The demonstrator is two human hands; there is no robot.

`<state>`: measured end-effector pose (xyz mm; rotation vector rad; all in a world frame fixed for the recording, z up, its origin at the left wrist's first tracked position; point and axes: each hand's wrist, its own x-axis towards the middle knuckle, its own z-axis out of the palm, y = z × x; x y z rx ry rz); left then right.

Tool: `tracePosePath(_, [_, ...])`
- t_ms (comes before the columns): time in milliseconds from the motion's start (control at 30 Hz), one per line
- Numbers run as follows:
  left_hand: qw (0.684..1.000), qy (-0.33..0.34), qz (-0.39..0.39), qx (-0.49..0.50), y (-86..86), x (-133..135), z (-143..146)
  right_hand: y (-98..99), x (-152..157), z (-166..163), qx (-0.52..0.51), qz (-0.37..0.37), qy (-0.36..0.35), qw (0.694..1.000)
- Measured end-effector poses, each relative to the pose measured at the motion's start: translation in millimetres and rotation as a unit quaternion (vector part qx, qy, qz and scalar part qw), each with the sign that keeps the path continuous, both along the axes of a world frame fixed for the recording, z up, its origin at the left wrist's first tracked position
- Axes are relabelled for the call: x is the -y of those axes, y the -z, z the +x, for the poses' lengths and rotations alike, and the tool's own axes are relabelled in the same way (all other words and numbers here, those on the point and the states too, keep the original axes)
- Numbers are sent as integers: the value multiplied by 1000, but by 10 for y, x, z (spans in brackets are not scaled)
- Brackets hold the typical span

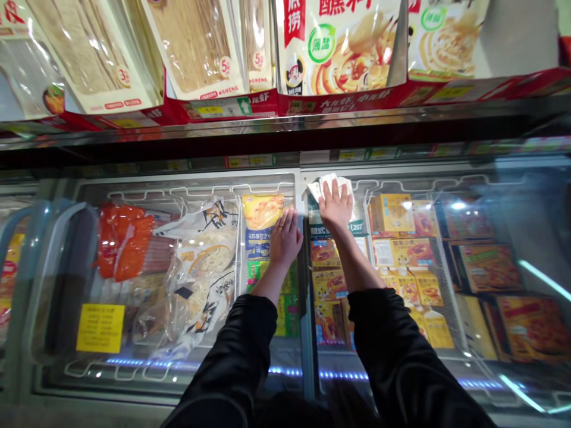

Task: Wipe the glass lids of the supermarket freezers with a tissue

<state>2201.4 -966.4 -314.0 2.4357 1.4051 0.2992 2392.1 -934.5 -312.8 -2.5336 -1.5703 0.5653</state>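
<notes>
My right hand (335, 205) lies flat with fingers spread on a white cloth (331, 183), pressing it against the glass lid (404, 177) of a chest freezer, near the far edge of the right-hand pane. My left hand (286, 235) rests with fingers stretched out on the left-hand pane, close to the frame (305, 285) between the two panes. Nothing shows in the left hand. Beneath it, through the glass, is a yellow and blue food bag (260, 221). Both forearms are in black sleeves.
Below the glass sit white wire baskets with orange packs (127, 241), clear bags of food (205, 261) and yellow boxes (404, 252). A yellow notice (100, 328) is on the left pane. A shelf of boxed packets (339, 50) overhangs the far side. A curved handle (62, 238) stands at left.
</notes>
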Motion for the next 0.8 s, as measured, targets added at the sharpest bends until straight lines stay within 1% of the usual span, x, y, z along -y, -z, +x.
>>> tracePosePath(33, [1000,0,-2,0,-4,0,-1,5,-19,-30,-2,5,-26,1000])
tracePosePath(100, [1000,0,-7,0,-11,-1,-2,4,30,-67,-3,24,-104,994])
tracePosePath(167, [1000,-2,-11,0,-16,-2,-2,-9,178,-58,-2,41,-168,985])
tracePosePath(200, [1000,-3,-13,0,-18,-2,-2,-17,275,-35,-2,44,-183,982])
tracePosePath(300, [1000,-4,-16,-3,-23,0,-2,-42,548,80,-7,46,-185,982])
tracePosePath(367, [1000,-5,-18,-3,-26,2,-2,-50,628,168,-8,46,-170,984])
tracePosePath(400, [1000,-5,-18,-4,-28,4,-2,-50,620,207,-8,43,-155,987])
tracePosePath(467, [1000,-5,-18,-4,-30,5,0,-39,507,270,-6,32,-114,993])
tracePosePath(600, [1000,-3,-17,-8,-31,3,-1,12,57,323,-1,12,-29,999])
tracePosePath(667, [1000,-3,-16,-9,-28,2,-4,37,-142,308,-2,2,-6,1000])
tracePosePath(733, [1000,-3,-15,-9,-25,3,-6,53,-245,273,-10,2,-29,1000])
tracePosePath(800, [1000,-2,-15,-8,-24,5,-8,63,-232,240,-21,7,-85,996])
